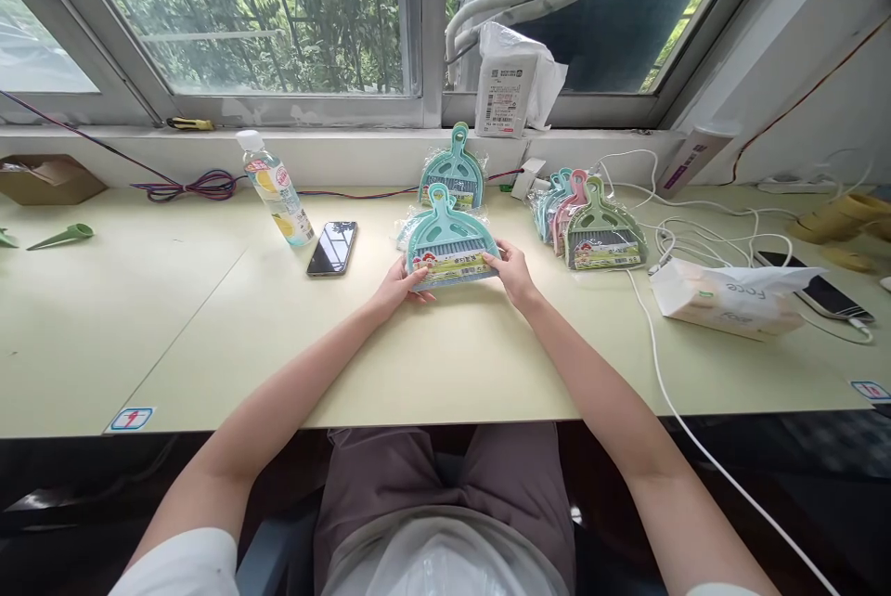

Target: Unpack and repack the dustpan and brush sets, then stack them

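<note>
Between my two hands stands a turquoise mini dustpan and brush set (451, 243), wrapped in clear plastic with a printed label low on its front. My left hand (402, 288) grips its lower left corner, thumb on the front and fingers behind. At the lower right edge, my right hand (513, 273) pinches it the same way. Another turquoise dustpan set (454, 171) leans against the wall behind. Off to the right, several wrapped sets in blue, pink and green stand in a row, with a green dustpan set (604, 229) at the front.
Left of my hands are a phone (332, 249) and a drink bottle (278, 192). A tissue pack (728, 299) lies right, among white cables (703, 239) and another phone (821, 290). A box in white plastic (508, 95) sits on the sill near a yellow cutter (190, 123).
</note>
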The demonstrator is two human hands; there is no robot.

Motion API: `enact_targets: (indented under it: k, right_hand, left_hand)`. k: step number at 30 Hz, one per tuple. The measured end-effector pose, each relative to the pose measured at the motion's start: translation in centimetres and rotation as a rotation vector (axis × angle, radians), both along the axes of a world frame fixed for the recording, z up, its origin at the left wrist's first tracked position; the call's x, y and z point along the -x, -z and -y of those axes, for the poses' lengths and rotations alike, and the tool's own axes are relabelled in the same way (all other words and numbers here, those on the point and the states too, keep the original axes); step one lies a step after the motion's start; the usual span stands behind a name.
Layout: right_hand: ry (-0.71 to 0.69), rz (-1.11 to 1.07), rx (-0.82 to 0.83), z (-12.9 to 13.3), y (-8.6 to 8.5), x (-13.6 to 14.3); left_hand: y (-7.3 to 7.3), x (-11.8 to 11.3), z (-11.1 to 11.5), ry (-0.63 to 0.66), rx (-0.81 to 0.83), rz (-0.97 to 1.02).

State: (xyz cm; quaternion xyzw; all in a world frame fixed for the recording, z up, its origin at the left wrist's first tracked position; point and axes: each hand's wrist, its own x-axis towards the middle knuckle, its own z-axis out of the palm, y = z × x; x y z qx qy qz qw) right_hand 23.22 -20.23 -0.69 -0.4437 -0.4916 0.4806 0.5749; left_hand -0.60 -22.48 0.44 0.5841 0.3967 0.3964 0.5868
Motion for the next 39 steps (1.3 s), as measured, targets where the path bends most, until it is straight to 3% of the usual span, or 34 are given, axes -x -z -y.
enact_targets:
  k: [7,15,21,25,30,35,37,39]
  right_hand:
    - [-0.139,0.162,0.005,0.0,-0.1,-0.2]
    - [-0.253,0.409,-0.191,1.0,-1.6,-0.6]
    - [-0.141,0.485,-0.157,0.1,-0.4,-1.2]
    - [-0.175,0.473,-0.17,0.1,-1.8,-2.5]
    - [-0.267,0.544,-0.099,3.1,-4.4,-8.9]
    - [0.012,0.692,0.108,8.3,-4.6,-19.7]
    - [0.089,0.723,0.156,9.6,-4.4,-23.3]
    - [0.19,0.76,0.141,10.2,-4.2,-25.9]
  left_hand:
    - [0.4,0.1,-0.3,-0.123,-0.012,-0.042]
    - [0.4,-0.1,-0.1,-0.119,-0.06,-0.063]
    - [0.4,-0.2,0.0,-0.097,-0.081,-0.066]
    - [0.1,-0.5,0.5,-0.026,-0.149,-0.107]
    - [-0.6,-0.9,1.6,0.172,-0.221,-0.182]
    - [-0.5,-2.6,1.8,0.077,-0.441,-0.408]
    - [-0.4,-4.6,1.6,0.108,-0.594,-0.536]
    - [-0.4,-7.7,1.2,0.226,-0.764,-0.678]
